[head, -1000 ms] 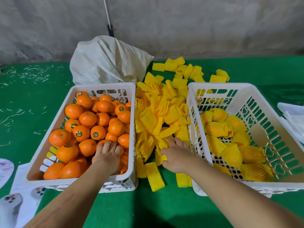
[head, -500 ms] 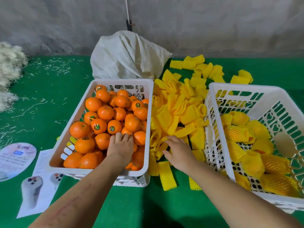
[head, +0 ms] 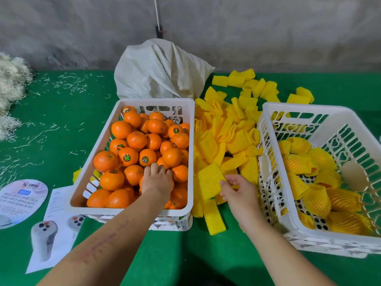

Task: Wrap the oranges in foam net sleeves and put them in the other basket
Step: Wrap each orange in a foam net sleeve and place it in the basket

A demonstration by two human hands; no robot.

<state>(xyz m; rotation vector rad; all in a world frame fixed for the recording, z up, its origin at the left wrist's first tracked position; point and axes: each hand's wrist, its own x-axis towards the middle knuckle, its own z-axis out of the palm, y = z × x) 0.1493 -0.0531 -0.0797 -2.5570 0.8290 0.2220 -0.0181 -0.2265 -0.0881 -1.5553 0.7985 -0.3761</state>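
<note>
A white basket (head: 132, 207) on the left holds several bare oranges (head: 136, 139). My left hand (head: 157, 179) reaches into it and its fingers curl over an orange that the hand mostly hides. Between the baskets lies a pile of yellow foam net sleeves (head: 224, 133). My right hand (head: 237, 189) pinches one sleeve (head: 209, 180) at its right edge, lifted off the pile. On the right, a second white basket (head: 274, 182) contains several oranges wrapped in yellow sleeves (head: 299, 164).
A white woven sack (head: 160, 69) leans against the grey wall behind the left basket. Printed leaflets (head: 55, 228) and a round card (head: 20, 201) lie on the green cloth at the left. A heap of pale fibre (head: 10, 89) sits far left.
My right hand has picked one yellow sleeve up from the pile. My left hand stays on the oranges, shifted a little farther in. The view has panned left.
</note>
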